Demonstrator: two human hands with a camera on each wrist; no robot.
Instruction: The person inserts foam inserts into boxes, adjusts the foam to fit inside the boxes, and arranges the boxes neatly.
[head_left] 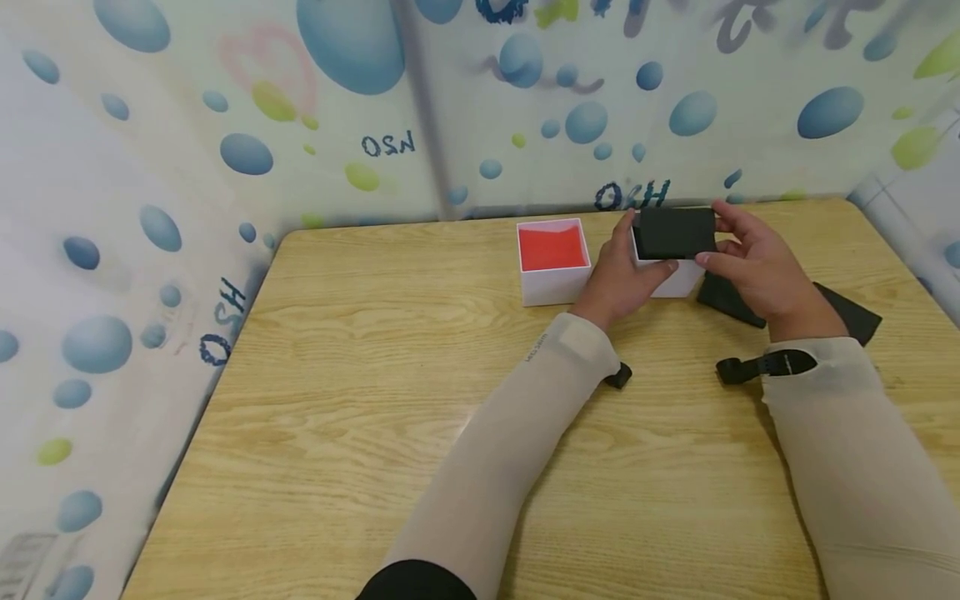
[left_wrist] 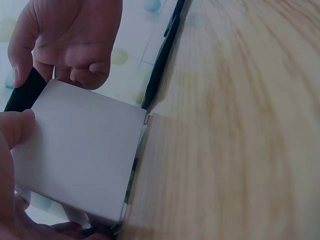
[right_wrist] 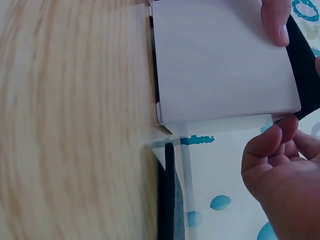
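At the right back of the table, a white box [head_left: 681, 282] stands with a black flat rectangular piece [head_left: 675, 233] tilted over its top. My left hand [head_left: 617, 279] grips the box from its left side, its thumb lying across the front face in both wrist views. On the other side, my right hand [head_left: 772, 279] pinches the black piece at its right edge between thumb and fingers. The inside of this box is hidden beneath the piece. Seen from the left wrist, the box's plain front [left_wrist: 85, 150] faces the camera.
Just left of my left hand stands a second white box [head_left: 551, 287], open at the top, with red material [head_left: 553, 248] inside. Two dark flat pieces, one [head_left: 727, 298] partly behind my right hand and another [head_left: 851, 312] beside its wrist, lie on the wooden table [head_left: 360, 375]. A patterned curtain [head_left: 465, 108] hangs behind.
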